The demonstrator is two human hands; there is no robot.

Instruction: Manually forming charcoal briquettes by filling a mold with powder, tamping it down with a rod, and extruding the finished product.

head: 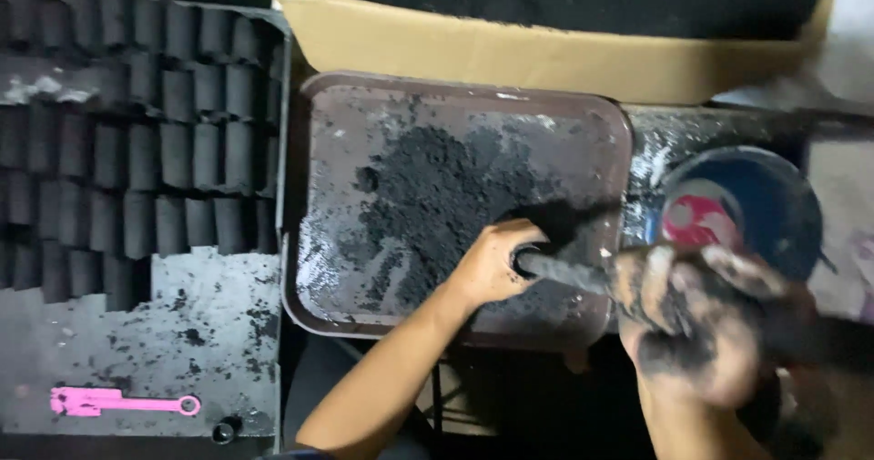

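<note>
My left hand [494,262] is closed around a short black tube mould [526,262], holding it on its side over the brown tray [464,91]. My right hand [696,328], smeared with black powder, grips a grey metal rod [564,272] whose tip points into the tube's open end. A heap of black charcoal powder [437,201] covers the middle of the tray, just above and left of my left hand.
Rows of black cylindrical briquettes [137,141] fill a dark board at the left, with a pink tool [118,403] lying near its front edge. A blue tub [742,196] stands right of the tray. A cardboard box [546,55] of black powder sits behind.
</note>
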